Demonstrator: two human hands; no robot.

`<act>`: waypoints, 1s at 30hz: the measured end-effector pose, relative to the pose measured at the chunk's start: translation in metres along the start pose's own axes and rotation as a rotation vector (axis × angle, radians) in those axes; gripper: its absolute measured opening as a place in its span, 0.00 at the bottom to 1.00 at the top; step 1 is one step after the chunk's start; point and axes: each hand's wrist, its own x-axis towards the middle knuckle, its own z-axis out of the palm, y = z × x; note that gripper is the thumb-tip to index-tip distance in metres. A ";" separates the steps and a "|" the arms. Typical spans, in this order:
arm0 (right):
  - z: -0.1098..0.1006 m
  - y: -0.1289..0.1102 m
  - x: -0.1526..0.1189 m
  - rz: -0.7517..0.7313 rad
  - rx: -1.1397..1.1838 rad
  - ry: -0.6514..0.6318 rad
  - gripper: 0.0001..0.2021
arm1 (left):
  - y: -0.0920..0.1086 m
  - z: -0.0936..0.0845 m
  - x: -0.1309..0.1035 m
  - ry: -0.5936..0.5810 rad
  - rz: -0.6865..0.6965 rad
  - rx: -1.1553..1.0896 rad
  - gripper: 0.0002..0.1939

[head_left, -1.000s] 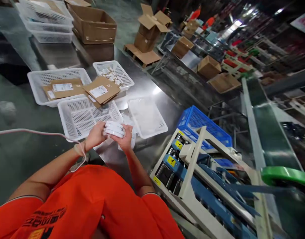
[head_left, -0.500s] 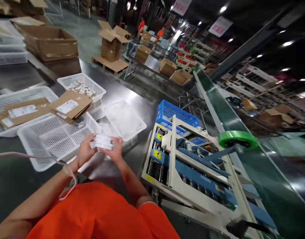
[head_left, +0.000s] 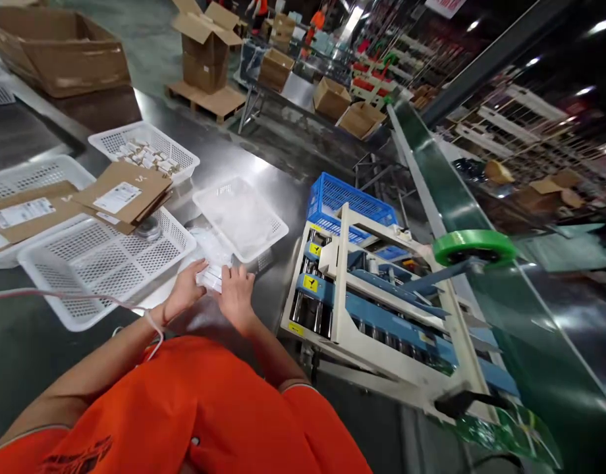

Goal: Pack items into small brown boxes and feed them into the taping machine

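A small stack of white round items is between my two hands, above the steel table, close to clear plastic wrap. My left hand grips its left side, fingers bent against it. From the right, my right hand holds the stack with curled fingers over its edge. Just behind lies a shallow white tray. At the left is a white perforated basket with brown cardboard envelopes resting across its back rim and a round clear item inside.
A white basket of small parts stands farther back. To the right are a blue crate, a roller machine with a green tape roll, and a green conveyor belt. A pale cord crosses near my left wrist.
Both hands have lowered the white stack toward the table by the plastic wrap, and my right hand has turned palm down over it. The view has tilted down.
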 end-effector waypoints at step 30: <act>0.029 0.143 0.094 0.297 0.930 0.250 0.05 | 0.050 0.102 0.053 -0.205 -0.061 -0.357 0.32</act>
